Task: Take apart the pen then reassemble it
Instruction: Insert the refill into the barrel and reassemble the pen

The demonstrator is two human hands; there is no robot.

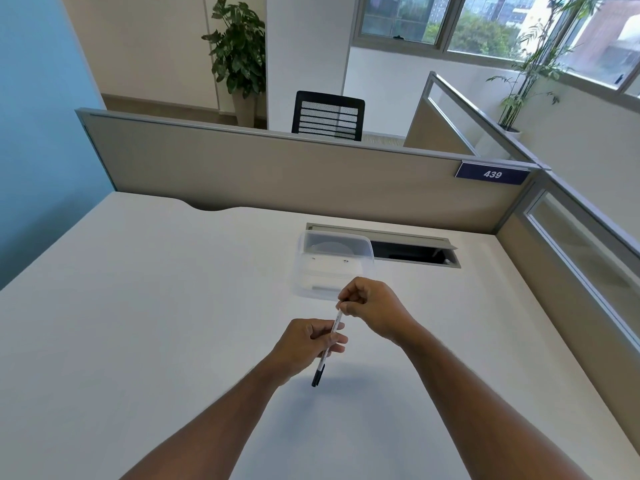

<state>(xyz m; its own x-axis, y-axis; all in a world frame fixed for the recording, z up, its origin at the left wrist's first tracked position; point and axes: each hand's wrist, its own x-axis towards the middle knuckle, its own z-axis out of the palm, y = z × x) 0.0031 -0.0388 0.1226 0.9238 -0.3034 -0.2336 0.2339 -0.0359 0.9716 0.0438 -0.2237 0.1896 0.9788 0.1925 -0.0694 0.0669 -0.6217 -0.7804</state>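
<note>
A slim white pen (336, 320) with a black cap (317, 375) at its near end is held above the white desk (138, 323), tilted so the cap points toward me. My left hand (308, 346) grips the middle of the barrel. My right hand (370, 306) pinches the far end of the pen between thumb and fingers. That far tip is hidden inside the right fingers.
A clear plastic box (332, 265) stands on the desk just beyond my hands. Behind it is an open cable hatch (412, 252). Beige partitions (277, 168) close the desk at the back and right. A black chair (327, 116) stands beyond.
</note>
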